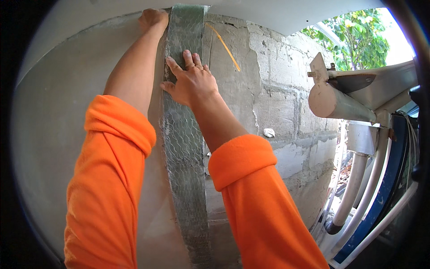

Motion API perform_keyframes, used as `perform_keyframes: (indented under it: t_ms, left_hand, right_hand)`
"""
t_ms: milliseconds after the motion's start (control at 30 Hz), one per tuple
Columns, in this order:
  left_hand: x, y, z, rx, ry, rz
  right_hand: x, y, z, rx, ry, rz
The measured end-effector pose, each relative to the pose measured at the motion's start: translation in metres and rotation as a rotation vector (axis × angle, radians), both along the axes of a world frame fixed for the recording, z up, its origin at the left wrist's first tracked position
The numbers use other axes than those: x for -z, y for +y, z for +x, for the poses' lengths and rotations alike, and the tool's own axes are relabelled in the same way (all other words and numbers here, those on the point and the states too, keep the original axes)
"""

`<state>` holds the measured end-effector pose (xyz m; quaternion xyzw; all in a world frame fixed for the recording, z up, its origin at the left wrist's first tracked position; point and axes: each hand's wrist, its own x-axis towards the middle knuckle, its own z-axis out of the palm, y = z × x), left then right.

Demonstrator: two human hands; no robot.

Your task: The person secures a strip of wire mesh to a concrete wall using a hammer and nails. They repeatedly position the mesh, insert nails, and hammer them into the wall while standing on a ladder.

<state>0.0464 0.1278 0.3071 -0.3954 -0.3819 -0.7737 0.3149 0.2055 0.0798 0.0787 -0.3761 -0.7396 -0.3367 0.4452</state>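
A smooth grey wall point(67, 134) fills the far left. High against it is my left hand point(153, 19), fingers curled, just beside the top left edge of a long strip of wire mesh point(186, 148); I cannot tell whether those fingers grip anything. The strip runs upright between the smooth wall and the rough block wall point(277, 110), from near the pale ledge point(251, 11) at the top down to the lower edge of view. My right hand point(195, 80) rests palm-down on its upper part, fingers spread, thumb toward the left edge. Right of the strip, a thin orange band point(225, 48) slants across the block wall, with a small white lump point(268, 132) lower down. Farther right are metal pipes point(351, 193), and green leaves point(358, 40) above.
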Motion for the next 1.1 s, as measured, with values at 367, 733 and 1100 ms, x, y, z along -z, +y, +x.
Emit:
perform_keyframes:
  t_ms: [367,733,1100]
  left_hand:
    - [0.03,-0.003,0.025,-0.388,0.27,-0.032]
    - [0.053,-0.002,0.079,-0.53,0.301,-0.23]
    - [0.072,0.01,0.112,-0.325,0.204,-0.352]
  right_hand:
    - [0.002,0.004,-0.002,-0.002,0.014,0.02]
    - [0.002,0.003,-0.002,0.007,0.024,0.009]
    - [0.008,0.032,-0.002,0.157,-0.012,0.207]
